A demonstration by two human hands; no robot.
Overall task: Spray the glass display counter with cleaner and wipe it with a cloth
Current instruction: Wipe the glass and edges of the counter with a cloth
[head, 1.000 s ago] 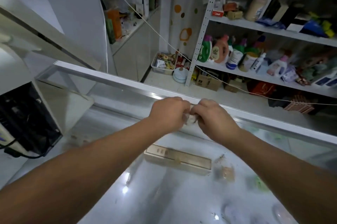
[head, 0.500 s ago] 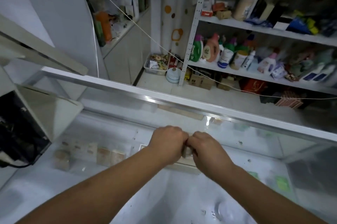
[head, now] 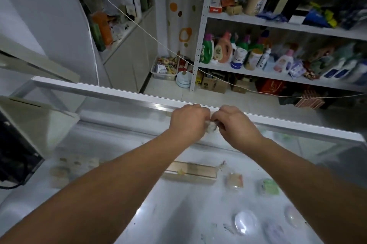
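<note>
The glass display counter fills the lower half of the head view, with a white metal rim along its far edge. My left hand and my right hand are side by side near that far rim, fingers curled. Between them they pinch a small crumpled pale cloth, pressed onto the glass. Only a bit of the cloth shows between the knuckles. No spray bottle of cleaner is in either hand.
Under the glass lie a long tan box, small packets and round dishes. A black device stands at the left. Beyond the counter are white shelves with bottles, and a thin cord crosses the aisle.
Both hands, still holding the cloth, pulled back toward me over the glass and have now pushed out again to the far rim.
</note>
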